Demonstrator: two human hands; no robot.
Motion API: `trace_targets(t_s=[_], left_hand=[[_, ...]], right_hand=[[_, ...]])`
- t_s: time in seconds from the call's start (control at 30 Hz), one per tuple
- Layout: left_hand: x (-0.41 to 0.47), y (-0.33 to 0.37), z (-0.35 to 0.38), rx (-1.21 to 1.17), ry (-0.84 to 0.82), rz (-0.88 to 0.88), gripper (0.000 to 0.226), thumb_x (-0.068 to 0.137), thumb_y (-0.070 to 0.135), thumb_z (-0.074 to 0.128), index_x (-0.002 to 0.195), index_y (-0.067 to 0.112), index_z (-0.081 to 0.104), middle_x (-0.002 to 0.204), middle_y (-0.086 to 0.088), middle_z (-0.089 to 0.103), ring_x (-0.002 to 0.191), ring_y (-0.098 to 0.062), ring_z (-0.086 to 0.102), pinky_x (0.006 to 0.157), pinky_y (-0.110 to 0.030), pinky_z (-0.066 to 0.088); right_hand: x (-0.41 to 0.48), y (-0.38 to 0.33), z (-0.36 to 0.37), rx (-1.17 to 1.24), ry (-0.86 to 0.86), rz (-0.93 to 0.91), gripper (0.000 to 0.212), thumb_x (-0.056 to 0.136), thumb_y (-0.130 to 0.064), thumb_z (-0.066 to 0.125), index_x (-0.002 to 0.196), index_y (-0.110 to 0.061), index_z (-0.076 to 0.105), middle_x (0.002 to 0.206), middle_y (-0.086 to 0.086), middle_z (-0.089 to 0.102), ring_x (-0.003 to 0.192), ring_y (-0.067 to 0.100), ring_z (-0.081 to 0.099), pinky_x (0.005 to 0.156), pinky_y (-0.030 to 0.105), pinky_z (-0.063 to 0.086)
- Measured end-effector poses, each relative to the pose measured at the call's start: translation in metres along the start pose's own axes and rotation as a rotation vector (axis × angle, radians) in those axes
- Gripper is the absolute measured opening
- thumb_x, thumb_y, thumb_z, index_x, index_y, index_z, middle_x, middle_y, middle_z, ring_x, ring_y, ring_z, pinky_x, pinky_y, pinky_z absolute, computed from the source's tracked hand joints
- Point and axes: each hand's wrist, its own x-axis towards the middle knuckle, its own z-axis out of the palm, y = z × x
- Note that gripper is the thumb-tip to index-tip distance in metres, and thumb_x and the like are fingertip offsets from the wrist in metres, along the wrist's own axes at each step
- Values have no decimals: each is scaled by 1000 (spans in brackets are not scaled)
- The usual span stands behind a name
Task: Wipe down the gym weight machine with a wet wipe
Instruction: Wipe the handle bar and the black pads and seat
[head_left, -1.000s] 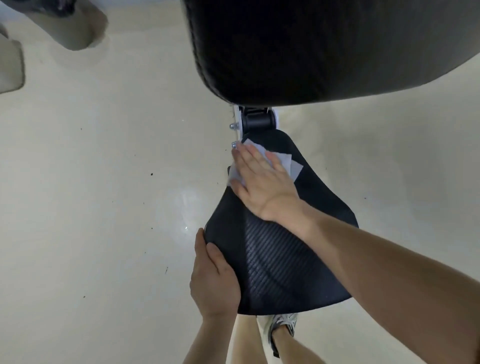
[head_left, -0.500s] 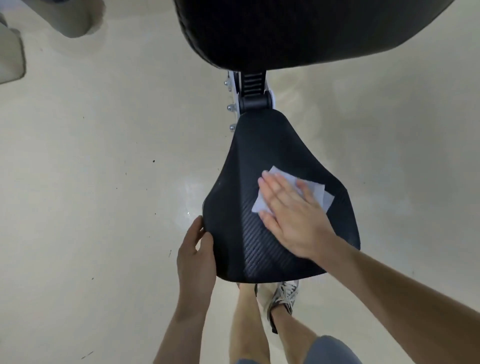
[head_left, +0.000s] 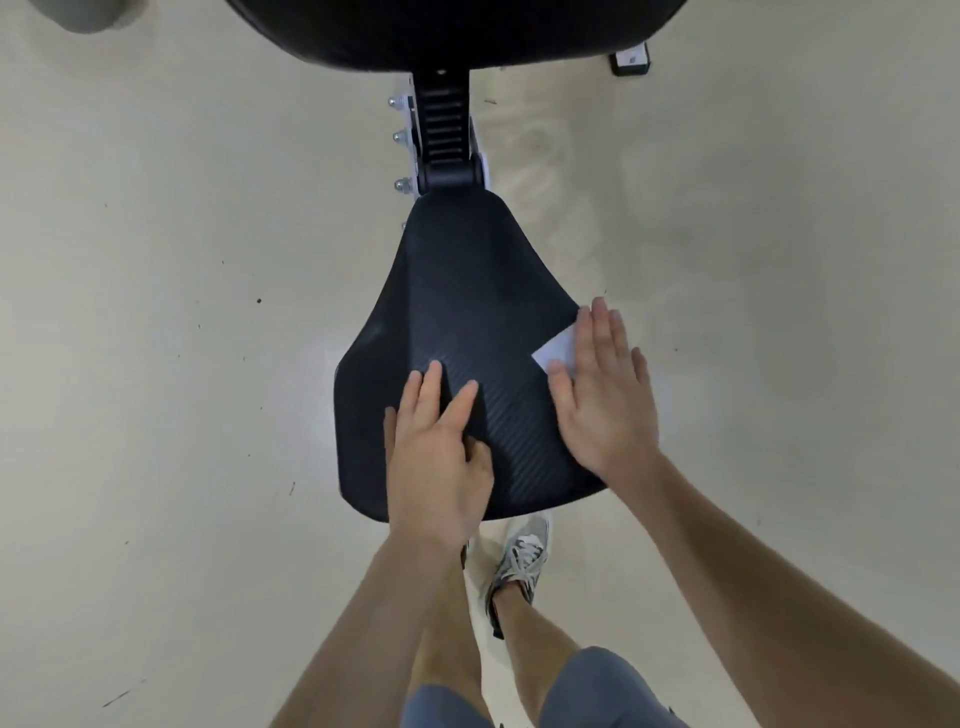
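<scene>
Head view: the step in hand looks like wiping the seat pad (head_left: 457, 322) of the weight machine. The right hand (head_left: 602, 395) lies flat with fingers straight, pressing the wet wipe (head_left: 556, 351) onto the pad's right edge. Only a white corner of the wipe shows, between thumb and forefinger. The left hand (head_left: 441, 457) rests open, fingers spread, on the pad's near part, gripping nothing.

Next, the wipe probably needs drawing toward the left fingers, over the ribbed middle, with even pressure.

Count: one wipe, one seat pad, one back pad (head_left: 452, 31) beyond the fingertips, three clear bolt heads (head_left: 397, 137), one sneaker (head_left: 519, 556).
</scene>
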Motion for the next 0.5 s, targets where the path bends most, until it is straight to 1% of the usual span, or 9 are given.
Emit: trace_targets(t_s=[0.07, 0.17, 0.23, 0.27, 0.33, 0.37, 0.43, 0.47, 0.5], left_hand=[[0, -2, 1, -55, 27, -13, 55, 91, 6, 50, 144, 23, 47, 159, 1, 27, 149, -15, 14, 122, -36, 11], [-13, -17, -8, -149, 101, -21, 50, 93, 1, 48, 138, 22, 55, 151, 9, 41, 144, -9, 28, 113, -20, 20], [-26, -23, -10, -184, 127, -26, 49, 90, -5, 49, 129, 21, 64, 141, 14, 50, 138, -8, 39, 110, -20, 27], [-30, -24, -11, -201, 138, -25, 50, 88, -8, 49, 124, 20, 67, 136, 17, 52, 134, -8, 43, 109, -20, 30], [-33, -25, -11, -223, 161, -23, 52, 84, -12, 49, 120, 19, 70, 132, 16, 55, 130, -9, 47, 110, -21, 32], [-31, -25, -11, -223, 174, -24, 52, 83, -13, 49, 119, 19, 70, 133, 14, 57, 129, -9, 48, 110, -22, 32], [-30, -25, -11, -246, 201, -38, 52, 84, -12, 49, 119, 19, 70, 134, 11, 59, 128, -9, 49, 109, -19, 33], [-30, -25, -11, -274, 212, -48, 52, 83, -12, 49, 118, 20, 71, 133, 11, 59, 127, -8, 49, 108, -15, 33], [-30, -25, -11, -303, 228, -60, 52, 83, -12, 50, 117, 21, 71, 132, 13, 59, 126, -6, 50, 106, -11, 33]], right_hand=[[-21, -25, 12, -41, 54, -16, 68, 98, -47, 17, 155, -9, 17, 164, 7, 13, 151, 21, 9, 120, 50, 18], [-106, -65, 33, -82, -8, -391, 65, 97, -45, 27, 154, -16, 26, 162, 2, 19, 151, 17, 11, 119, 46, 12], [-119, -58, 32, -40, -63, -552, 63, 96, -46, 30, 153, -18, 32, 161, -1, 24, 150, 14, 14, 118, 43, 14], [-104, -45, 30, -58, -35, -578, 62, 96, -43, 30, 152, -16, 33, 160, 1, 25, 149, 15, 18, 118, 43, 15], [-59, -9, 20, -85, 49, -457, 59, 100, -37, 28, 151, -9, 34, 159, 7, 27, 148, 21, 25, 117, 47, 22], [-35, 10, 13, -55, 87, -314, 61, 100, -39, 26, 152, -7, 30, 160, 8, 26, 148, 23, 24, 116, 50, 26], [-15, 20, -1, 34, 36, -34, 68, 98, -46, 19, 154, -8, 20, 162, 9, 17, 150, 25, 17, 116, 52, 27], [-26, 9, 3, 19, 57, -9, 69, 98, -46, 18, 155, -7, 19, 163, 10, 16, 150, 25, 14, 117, 52, 25], [-47, -12, 11, -7, 66, -84, 68, 98, -46, 21, 155, -8, 20, 163, 9, 17, 151, 23, 11, 118, 50, 22]])
